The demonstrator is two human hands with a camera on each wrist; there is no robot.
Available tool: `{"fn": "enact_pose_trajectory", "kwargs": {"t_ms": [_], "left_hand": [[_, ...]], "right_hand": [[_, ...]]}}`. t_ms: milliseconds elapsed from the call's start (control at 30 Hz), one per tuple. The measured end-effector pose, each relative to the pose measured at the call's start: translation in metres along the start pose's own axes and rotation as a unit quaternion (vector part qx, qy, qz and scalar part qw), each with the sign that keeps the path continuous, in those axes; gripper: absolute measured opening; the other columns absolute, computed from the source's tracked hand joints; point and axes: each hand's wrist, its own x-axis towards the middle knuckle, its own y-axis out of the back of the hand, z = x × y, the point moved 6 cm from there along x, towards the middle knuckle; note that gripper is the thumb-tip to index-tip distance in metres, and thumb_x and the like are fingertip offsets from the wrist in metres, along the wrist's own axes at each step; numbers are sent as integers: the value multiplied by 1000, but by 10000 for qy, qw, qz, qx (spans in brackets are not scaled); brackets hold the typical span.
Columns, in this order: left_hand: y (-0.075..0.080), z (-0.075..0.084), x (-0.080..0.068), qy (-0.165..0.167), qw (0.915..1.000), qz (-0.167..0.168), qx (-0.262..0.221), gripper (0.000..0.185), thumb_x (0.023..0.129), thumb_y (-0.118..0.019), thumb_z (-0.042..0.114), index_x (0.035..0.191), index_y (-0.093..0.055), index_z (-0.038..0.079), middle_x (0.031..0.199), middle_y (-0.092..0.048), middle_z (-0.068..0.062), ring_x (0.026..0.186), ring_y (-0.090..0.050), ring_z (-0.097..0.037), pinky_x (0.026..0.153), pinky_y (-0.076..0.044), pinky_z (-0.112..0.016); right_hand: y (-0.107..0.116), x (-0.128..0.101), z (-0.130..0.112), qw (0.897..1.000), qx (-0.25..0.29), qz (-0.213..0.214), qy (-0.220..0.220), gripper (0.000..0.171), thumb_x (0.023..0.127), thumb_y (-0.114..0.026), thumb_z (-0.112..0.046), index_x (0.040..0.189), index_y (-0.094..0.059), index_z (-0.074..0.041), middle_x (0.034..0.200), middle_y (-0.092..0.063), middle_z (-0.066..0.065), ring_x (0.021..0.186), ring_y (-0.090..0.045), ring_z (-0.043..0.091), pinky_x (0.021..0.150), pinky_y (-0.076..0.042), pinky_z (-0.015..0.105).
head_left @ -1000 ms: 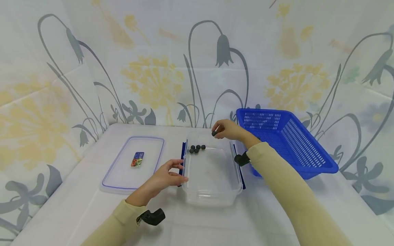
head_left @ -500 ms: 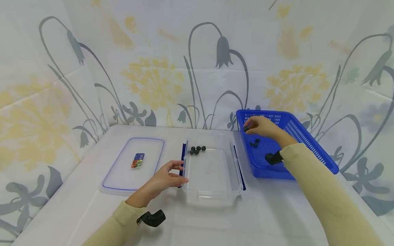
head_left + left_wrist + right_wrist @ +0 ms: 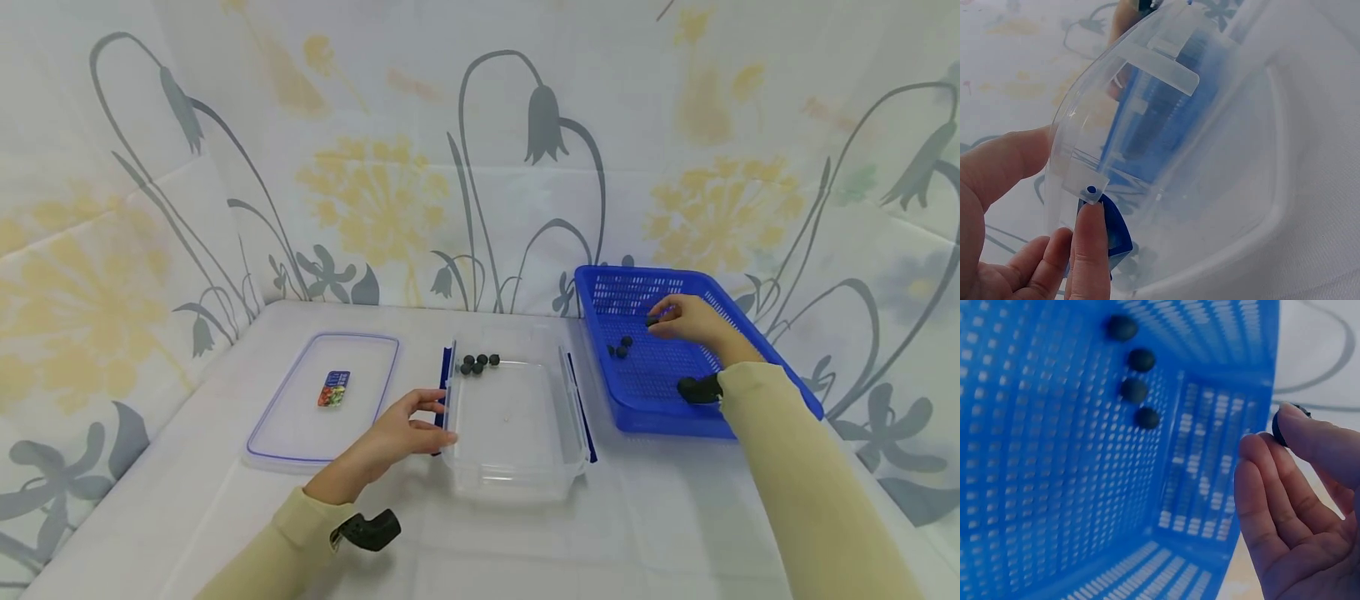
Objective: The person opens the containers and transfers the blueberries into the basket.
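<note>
Item: small dark ball (image 3: 1280, 427), pinched between thumb and fingertips of your right hand (image 3: 686, 321) over the blue basket (image 3: 757, 375), where four like balls (image 3: 1135, 390) lie; more sit in the clear container (image 3: 517, 467) on the bench (image 3: 660, 533). Handling, judged: light, firm, prone to roll; take it across its middle. Your left hand (image 3: 401, 429) holds the container's blue clasp (image 3: 1116, 234) between thumb and fingers.
</note>
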Motion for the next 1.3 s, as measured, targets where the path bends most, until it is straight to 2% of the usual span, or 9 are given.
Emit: {"fn": "enact_pose_trajectory", "kwargs": {"t_ms": [200, 533, 767, 900, 1067, 1300], "left_hand": [[0, 0, 0, -32, 10000, 50, 16, 68, 79, -75, 9, 137, -39, 3, 123, -44, -14, 91, -57, -20, 80, -53, -35], [-2, -1, 2, -79, 9999, -95, 32, 68, 79, -75, 11, 136, -38, 2, 125, -43, -16, 91, -58, -20, 80, -53, -35], [-1, -1, 1, -36, 10000, 25, 9, 69, 79, -75, 10, 136, -38, 3, 125, -44, -15, 92, -58, -20, 80, -53, -36], [-1, -1, 0, -56, 10000, -14, -6, 69, 79, -75, 10, 136, -38, 3, 124, -43, -15, 92, -58, -20, 80, -53, -36], [-1, -2, 0, -55, 10000, -26, 21, 69, 79, -75, 11, 137, -38, 3, 124, -43, -15, 91, -58, -20, 80, -53, -36], [0, -1, 0, 19, 10000, 44, 1, 69, 79, -75, 9, 137, -39, 4, 124, -44, -14, 92, -58, -20, 80, -53, -35]], "right_hand": [[-1, 1, 10, 9998, 46, -58, -161, 33, 88, -62, -8, 112, -50, 12, 99, -61, 25, 90, -61, 36, 80, -50, 48], [4, 2, 13, 9998, -18, -37, -219, 35, 87, -64, -8, 112, -50, 13, 91, -63, 19, 78, -63, 24, 73, -53, 42], [10, 7, -15, 9999, -32, 97, -27, 35, 90, -61, -13, 115, -51, 10, 100, -59, 23, 92, -60, 37, 78, -52, 41], [10, 11, -35, 9998, -16, 138, 135, 35, 91, -61, -16, 116, -51, 7, 102, -59, 21, 90, -61, 31, 78, -52, 40], [5, 16, -64, 9985, 57, 219, 506, 33, 89, -62, -13, 113, -53, 8, 96, -61, 18, 80, -61, 19, 73, -51, 35], [-7, 28, -97, 9965, 445, 321, 636, 31, 88, -63, -12, 112, -55, 6, 95, -61, 17, 80, -60, 22, 71, -51, 33]]}}
